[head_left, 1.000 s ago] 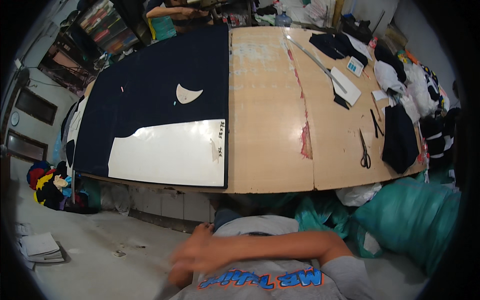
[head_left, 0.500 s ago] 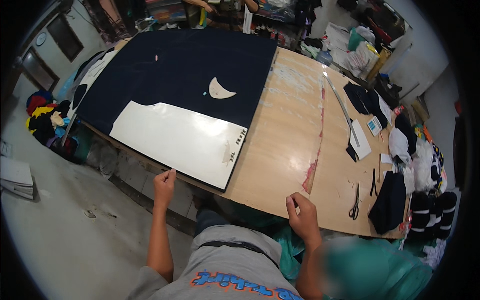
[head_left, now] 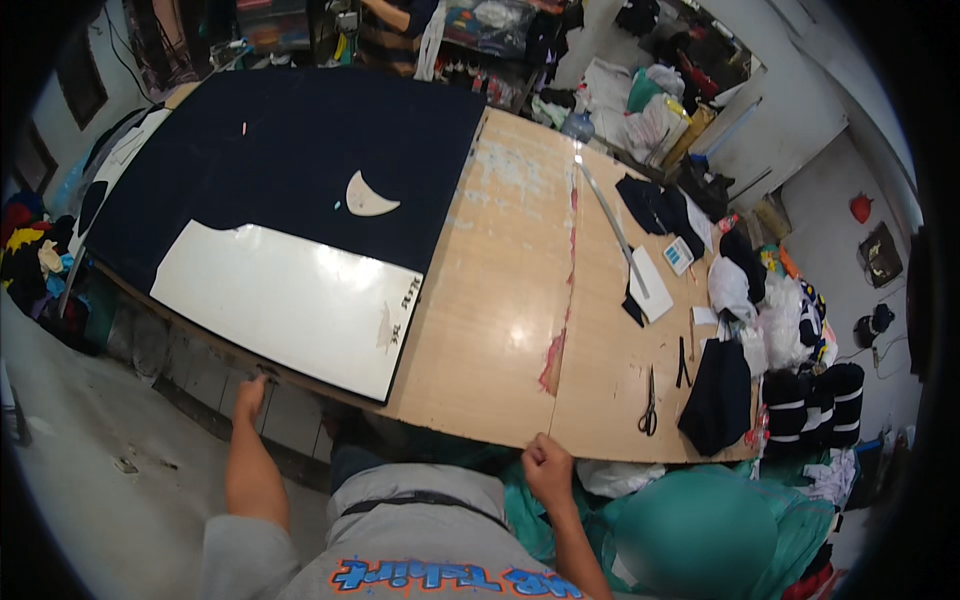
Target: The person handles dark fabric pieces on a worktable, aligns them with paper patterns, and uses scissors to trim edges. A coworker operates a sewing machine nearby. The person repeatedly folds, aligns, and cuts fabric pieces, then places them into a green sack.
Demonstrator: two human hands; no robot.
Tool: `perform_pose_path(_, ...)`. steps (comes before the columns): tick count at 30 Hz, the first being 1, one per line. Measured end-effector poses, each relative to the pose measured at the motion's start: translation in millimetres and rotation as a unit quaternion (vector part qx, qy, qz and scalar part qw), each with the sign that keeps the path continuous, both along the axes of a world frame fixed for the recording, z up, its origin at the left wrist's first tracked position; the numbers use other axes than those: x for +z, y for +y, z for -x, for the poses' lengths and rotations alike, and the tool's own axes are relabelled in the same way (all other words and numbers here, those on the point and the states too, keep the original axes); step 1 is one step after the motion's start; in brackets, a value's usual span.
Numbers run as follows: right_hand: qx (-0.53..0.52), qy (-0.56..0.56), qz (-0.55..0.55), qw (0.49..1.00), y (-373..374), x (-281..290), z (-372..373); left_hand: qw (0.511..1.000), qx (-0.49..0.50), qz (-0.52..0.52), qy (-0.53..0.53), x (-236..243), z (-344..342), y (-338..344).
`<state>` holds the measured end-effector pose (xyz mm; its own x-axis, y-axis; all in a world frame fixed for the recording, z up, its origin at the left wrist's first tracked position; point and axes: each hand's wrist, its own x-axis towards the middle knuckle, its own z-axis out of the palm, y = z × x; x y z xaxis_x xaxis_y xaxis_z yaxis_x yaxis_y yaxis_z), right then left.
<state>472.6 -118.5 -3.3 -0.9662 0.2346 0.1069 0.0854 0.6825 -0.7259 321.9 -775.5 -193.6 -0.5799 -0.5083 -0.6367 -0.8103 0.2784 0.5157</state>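
My left hand (head_left: 250,396) is closed beside the front edge of the table, below the white pattern board; what its fingers hold, if anything, is hidden. My right hand (head_left: 549,470) is curled into a loose fist at the table's front edge, with nothing visible in it. The large white pattern board (head_left: 290,300) lies on the near part of a dark navy cloth (head_left: 300,150). A small crescent-shaped pattern piece (head_left: 368,197) rests on the cloth farther back, with a bit of blue chalk (head_left: 337,205) beside it. A pink chalk piece (head_left: 243,128) lies farther left.
Bare wooden tabletop (head_left: 490,330) shows right of the cloth. Black scissors (head_left: 649,405), a long metal ruler (head_left: 607,215), a calculator (head_left: 679,256) and dark fabric pieces (head_left: 715,400) lie on the right side. A green bundle (head_left: 700,520) sits by my right arm. Another person (head_left: 395,20) is across the table.
The view has swung right, so the table appears shifted left. My left hand is still by the front edge; my right hand has drawn back to the edge, its fingers more curled.
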Motion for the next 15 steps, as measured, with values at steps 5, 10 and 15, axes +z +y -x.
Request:
perform_pose_path(5,-0.112,0.205,-0.083,0.969,-17.2,143.3,11.6,0.914,-0.316,0.232,0.105,-103.3,-19.6,25.9)
perform_pose_path(10,-0.108,0.028,-0.179,0.978,5.4,0.1,-83.8,0.917,-0.316,0.24,0.033,-177.0,-121.9,92.3)
perform_pose_path(15,-0.146,-0.122,-0.227,0.955,49.5,-76.6,-169.3,0.922,-0.278,0.257,0.078,-189.5,-184.7,76.2)
